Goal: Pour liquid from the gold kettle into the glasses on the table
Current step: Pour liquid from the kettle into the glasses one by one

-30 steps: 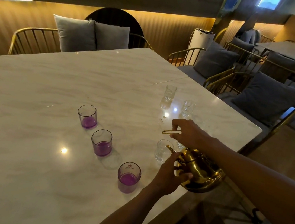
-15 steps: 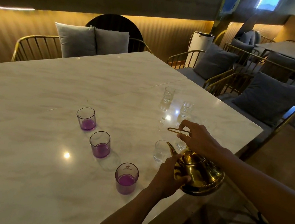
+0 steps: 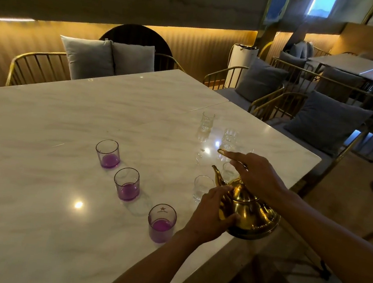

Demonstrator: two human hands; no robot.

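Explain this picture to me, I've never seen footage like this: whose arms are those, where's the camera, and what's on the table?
There is no machine here. A person wears a wide-angle camera on the head, looking forward and down, so the two bare arms are their own.

The left hand steadies the side of a shiny gold metal kettle at the edge of the pale marble table. The right hand grips the kettle's thin gold handle from above.

On the table stand three round purple-tinted glasses, each with purple liquid at the bottom, and four small clear glasses by the spout. Whether the clear ones hold anything is too hard to tell.
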